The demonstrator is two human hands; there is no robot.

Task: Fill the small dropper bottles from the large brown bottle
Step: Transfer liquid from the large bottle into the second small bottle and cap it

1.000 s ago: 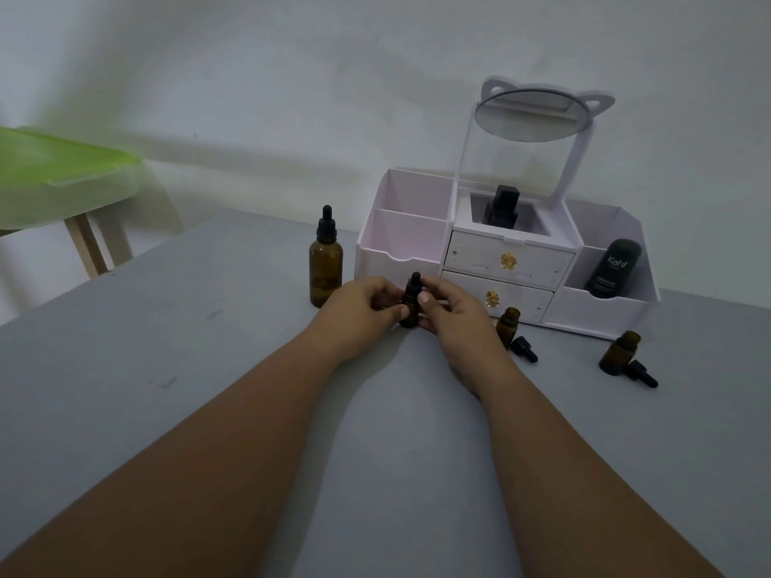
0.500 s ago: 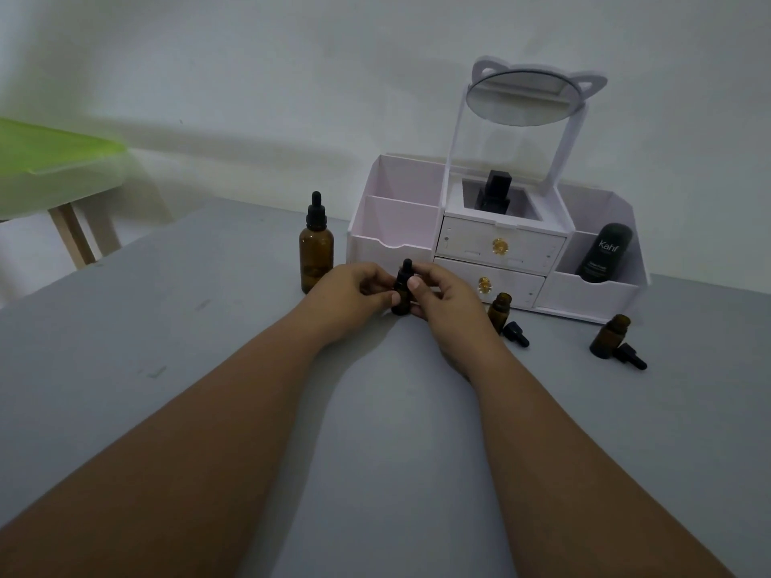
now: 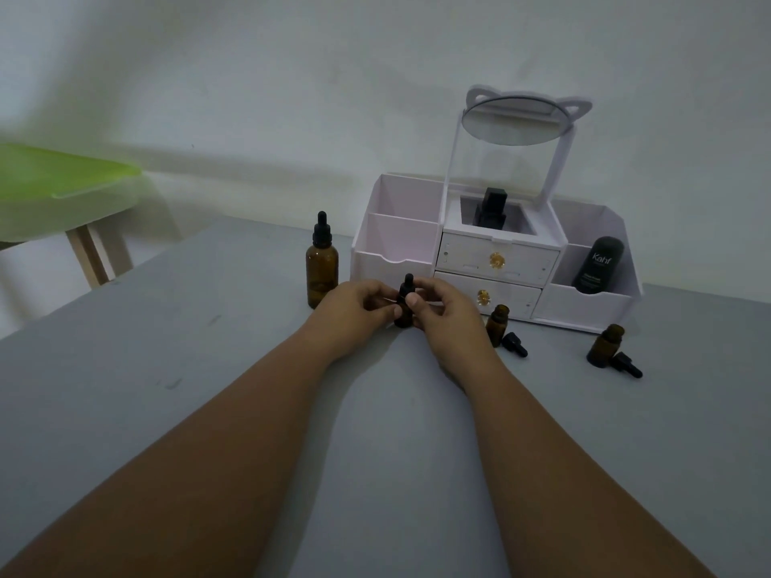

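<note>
Amber small bottle (image 3: 403, 321) stands on the table (image 3: 208, 369) between both hands, just right of the big bottle (image 3: 321, 269). Left hand (image 3: 354, 310) clamps its body; right hand (image 3: 446, 314) pinches the cap (image 3: 408, 285). Best to brace the body steady, turn only the cap, and keep it upright.

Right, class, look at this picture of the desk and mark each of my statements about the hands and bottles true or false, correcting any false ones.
1. The left hand and right hand both hold one capped small dropper bottle. True.
2. The large brown bottle stands open. False: its dropper cap is on.
3. Two other small bottles stand open, with loose droppers lying beside them. True.
4. The Kahf tube sits in the left compartment of the organizer. False: it is in the right one.
</note>
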